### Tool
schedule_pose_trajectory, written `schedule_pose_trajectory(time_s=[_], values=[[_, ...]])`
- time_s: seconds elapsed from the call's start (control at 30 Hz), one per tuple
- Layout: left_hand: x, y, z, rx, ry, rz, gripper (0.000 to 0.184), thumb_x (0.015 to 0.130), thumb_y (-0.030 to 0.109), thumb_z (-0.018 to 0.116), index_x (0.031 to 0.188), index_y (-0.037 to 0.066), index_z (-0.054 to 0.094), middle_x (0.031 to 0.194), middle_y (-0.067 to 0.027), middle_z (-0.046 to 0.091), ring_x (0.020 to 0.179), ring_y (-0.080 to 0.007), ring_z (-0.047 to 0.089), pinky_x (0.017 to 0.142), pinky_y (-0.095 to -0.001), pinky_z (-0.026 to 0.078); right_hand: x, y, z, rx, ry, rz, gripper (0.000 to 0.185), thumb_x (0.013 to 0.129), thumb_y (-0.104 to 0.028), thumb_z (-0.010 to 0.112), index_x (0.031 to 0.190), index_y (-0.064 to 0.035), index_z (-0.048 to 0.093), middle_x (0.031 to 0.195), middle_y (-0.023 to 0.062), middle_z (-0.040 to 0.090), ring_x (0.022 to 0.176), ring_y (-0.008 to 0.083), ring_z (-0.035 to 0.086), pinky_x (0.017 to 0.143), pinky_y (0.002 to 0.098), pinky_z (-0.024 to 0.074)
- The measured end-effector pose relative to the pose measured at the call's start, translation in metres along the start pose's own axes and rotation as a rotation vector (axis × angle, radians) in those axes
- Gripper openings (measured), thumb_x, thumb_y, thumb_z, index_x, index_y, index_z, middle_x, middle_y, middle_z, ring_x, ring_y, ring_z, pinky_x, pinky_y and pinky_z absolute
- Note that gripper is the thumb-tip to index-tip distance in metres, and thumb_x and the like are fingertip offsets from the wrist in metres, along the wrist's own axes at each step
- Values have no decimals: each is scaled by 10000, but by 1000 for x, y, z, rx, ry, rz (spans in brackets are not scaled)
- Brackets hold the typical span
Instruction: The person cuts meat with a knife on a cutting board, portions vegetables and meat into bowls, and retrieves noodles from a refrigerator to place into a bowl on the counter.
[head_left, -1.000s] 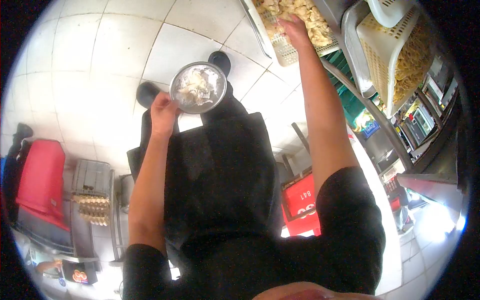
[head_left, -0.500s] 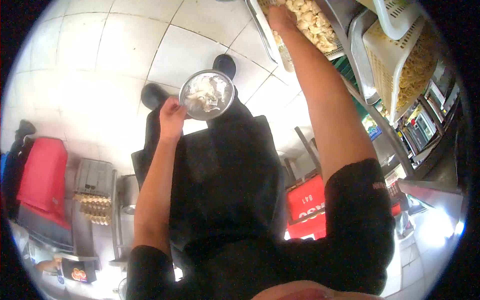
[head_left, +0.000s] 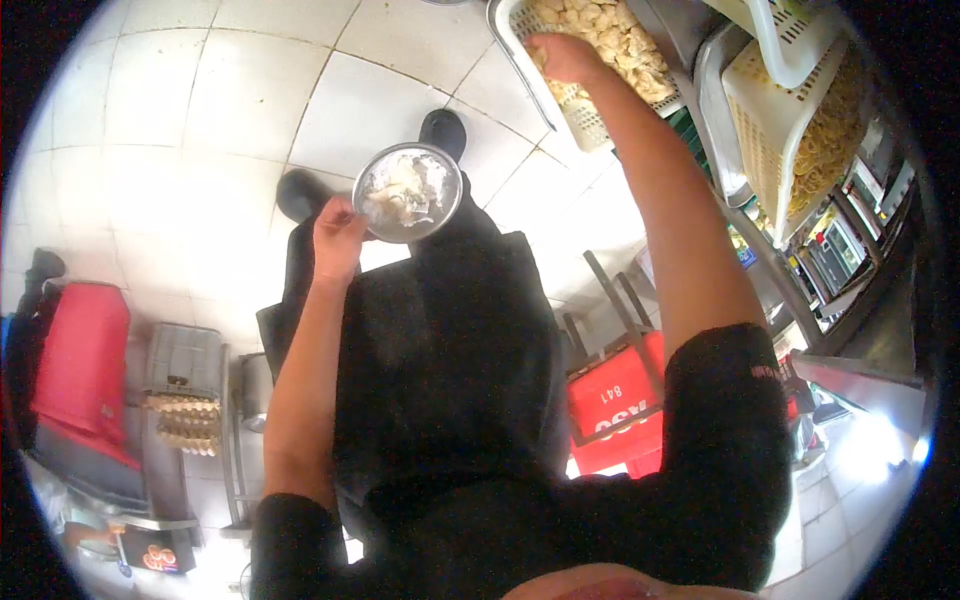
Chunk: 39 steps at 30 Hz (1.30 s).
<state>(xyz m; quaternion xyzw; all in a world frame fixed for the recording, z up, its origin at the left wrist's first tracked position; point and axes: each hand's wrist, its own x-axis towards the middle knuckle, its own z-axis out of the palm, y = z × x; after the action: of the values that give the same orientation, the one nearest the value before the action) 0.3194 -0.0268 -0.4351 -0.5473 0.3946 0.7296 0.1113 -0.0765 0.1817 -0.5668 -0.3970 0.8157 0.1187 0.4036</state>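
Note:
My left hand (head_left: 341, 228) is closed on the rim of a round metal bowl (head_left: 455, 205), with fingers and thumb pinching its left side. White powder and pale lumps (head_left: 402, 190) lie in the bowl, which is above my feet. At the upper right, my right hand (head_left: 563, 57) reaches into a white perforated plastic basket (head_left: 588, 128). Pale yellow chunks (head_left: 625, 48), which look like raw meat pieces, fill much of this basket. The right fingers are curled down at its left end; what they grip is hidden.
Right of the basket stands another cream basket (head_left: 750, 110) holding yellowish rings (head_left: 828, 150). A red crate (head_left: 615, 400) and stool legs (head_left: 610, 290) are near my right side. At the left are a red box (head_left: 82, 360), egg trays (head_left: 187, 422) and a grey crate (head_left: 184, 358). Pale tiles (head_left: 250, 90) cover the floor.
My right hand has shifted slightly down and left within the basket, toward its near-left end. The left hand still holds the bowl, and the whole view has moved a little.

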Motion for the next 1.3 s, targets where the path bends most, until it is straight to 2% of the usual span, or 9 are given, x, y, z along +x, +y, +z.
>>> schedule_pose_trajectory(time_s=[0.07,0.27,0.43,0.63,0.83,1.03,1.13,1.27,1.3], values=[[0,4,-3,154,-9,25,116,782,-63,564,790,50,540,789,-26,605,678,-116,593,607,-275,533,-9,3,35,-103,244,-35,484,730,-147,657,1207,-222,618,1006,146,664,987,298,628,874,380,490],[5,-2,-10,106,-2,29,128,779,-63,566,787,62,537,767,-17,598,671,-98,575,601,-254,504,-58,46,20,763,164,539,355,769,-178,670,1122,-150,644,900,131,662,882,184,635,736,323,526],[5,-9,-2,36,46,-55,140,790,-76,557,800,62,534,814,-26,603,727,-113,590,614,-260,508,-101,72,32,1399,385,413,505,766,-194,692,1238,-79,556,977,80,625,802,186,607,618,316,510],[0,-8,0,8,-18,33,126,796,-68,562,807,54,530,815,-25,592,736,-123,594,625,-263,512,-55,43,33,926,246,328,512,803,-178,668,1294,-111,540,1152,110,609,998,183,585,803,293,495],[-3,-3,4,96,5,26,124,801,-51,564,779,54,501,821,-35,593,744,-134,605,643,-294,541,10,2,65,278,392,557,613,715,-307,687,1287,-137,544,1113,171,642,948,259,634,836,325,502],[-11,-4,6,46,87,46,144,788,-65,562,774,60,491,761,-29,576,673,-119,596,589,-280,543,3,27,82,534,435,493,496,745,-228,689,1213,-108,576,1001,152,667,837,247,646,742,342,511],[-33,13,19,-28,110,38,114,771,-7,580,760,61,489,688,-21,532,630,-132,558,555,-284,488,-95,-35,-16,1021,299,588,455,741,-207,694,1171,-108,586,984,132,668,855,260,649,761,377,517],[-74,44,35,-84,145,109,105,777,0,572,756,58,487,673,-39,532,601,-149,558,525,-302,492,-193,-150,-67,815,634,25,391,748,-183,676,1123,-114,589,983,125,657,895,307,637,774,414,509],[-87,57,36,-81,147,131,103,777,0,571,756,58,489,674,-42,532,599,-153,557,519,-303,487,-222,-196,-107,842,442,90,378,744,-181,674,1109,-134,591,1026,149,633,951,347,614,802,434,502]])
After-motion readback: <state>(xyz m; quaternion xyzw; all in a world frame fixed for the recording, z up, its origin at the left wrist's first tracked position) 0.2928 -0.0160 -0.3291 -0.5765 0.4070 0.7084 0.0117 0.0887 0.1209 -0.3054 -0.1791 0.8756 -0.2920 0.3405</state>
